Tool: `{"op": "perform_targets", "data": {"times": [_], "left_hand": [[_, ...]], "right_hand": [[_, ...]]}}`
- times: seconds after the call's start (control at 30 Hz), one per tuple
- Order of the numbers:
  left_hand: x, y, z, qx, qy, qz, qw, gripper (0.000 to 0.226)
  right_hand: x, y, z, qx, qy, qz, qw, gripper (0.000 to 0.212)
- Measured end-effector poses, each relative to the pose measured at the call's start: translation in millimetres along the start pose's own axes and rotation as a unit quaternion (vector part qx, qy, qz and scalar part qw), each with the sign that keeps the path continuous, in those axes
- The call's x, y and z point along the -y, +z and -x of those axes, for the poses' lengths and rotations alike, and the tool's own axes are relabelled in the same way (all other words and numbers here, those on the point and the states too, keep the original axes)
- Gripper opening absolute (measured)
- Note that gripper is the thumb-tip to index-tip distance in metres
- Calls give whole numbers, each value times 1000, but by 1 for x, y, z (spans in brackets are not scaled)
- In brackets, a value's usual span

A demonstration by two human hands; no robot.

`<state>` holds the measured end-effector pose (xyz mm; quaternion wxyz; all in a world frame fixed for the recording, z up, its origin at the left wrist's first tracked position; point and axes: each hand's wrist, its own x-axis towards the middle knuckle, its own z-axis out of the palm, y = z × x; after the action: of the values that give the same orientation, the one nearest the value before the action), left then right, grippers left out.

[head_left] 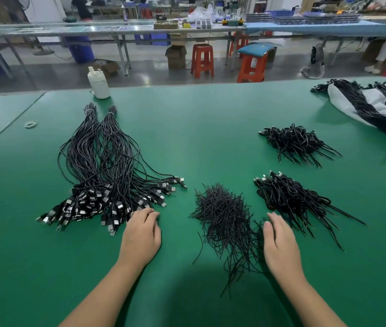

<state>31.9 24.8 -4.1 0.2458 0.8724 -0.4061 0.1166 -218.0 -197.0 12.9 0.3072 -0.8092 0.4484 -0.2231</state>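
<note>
Two tied bundles of long black USB cables (107,171) lie on the left of the green table (211,128), plugs fanned toward me. My left hand (141,234) rests palm down beside those plugs, its fingertips at the nearest ones, holding nothing. A loose heap of short black wire ties (225,215) lies between my hands. My right hand (279,241) hovers flat at the heap's right edge, fingers straight. Two piles of coiled short cables sit to the right, one near (288,197) and one farther back (295,143).
A white bottle (99,83) stands at the table's far edge, with rubber bands (31,124) to its left. A white bag with more black cable bundles (375,107) lies at the far right. Beyond are red stools (202,60), boxes and other workbenches.
</note>
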Motion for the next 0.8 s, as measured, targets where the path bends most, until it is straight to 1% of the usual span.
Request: {"op": "perform_targets", "data": {"times": [0.07, 0.17, 0.2, 0.37, 0.5, 0.67, 0.8], "left_hand": [[0, 0, 0, 0, 1, -1, 1000, 24], [1, 0, 1, 4, 1, -4, 1000, 24], [1, 0, 1, 5, 0, -5, 1000, 24], [1, 1, 0, 10, -1, -8, 1000, 25], [1, 0, 1, 20, -7, -10, 1000, 28], [0, -2, 0, 5, -1, -35, 999, 35], [-2, -3, -2, -2, -43, -54, 998, 40]], "right_hand": [[-5, 8, 10, -2, 23, -3, 1000, 57], [1, 19, 8, -9, 20, -26, 999, 70], [6, 23, 4, -6, 19, -37, 999, 71], [26, 37, -24, 33, 1, -94, 995, 57], [31, 32, -39, 55, -3, -120, 991, 52], [10, 8, -40, 59, 25, -137, 988, 52], [0, 5, -30, 58, -12, -122, 991, 49]]}}
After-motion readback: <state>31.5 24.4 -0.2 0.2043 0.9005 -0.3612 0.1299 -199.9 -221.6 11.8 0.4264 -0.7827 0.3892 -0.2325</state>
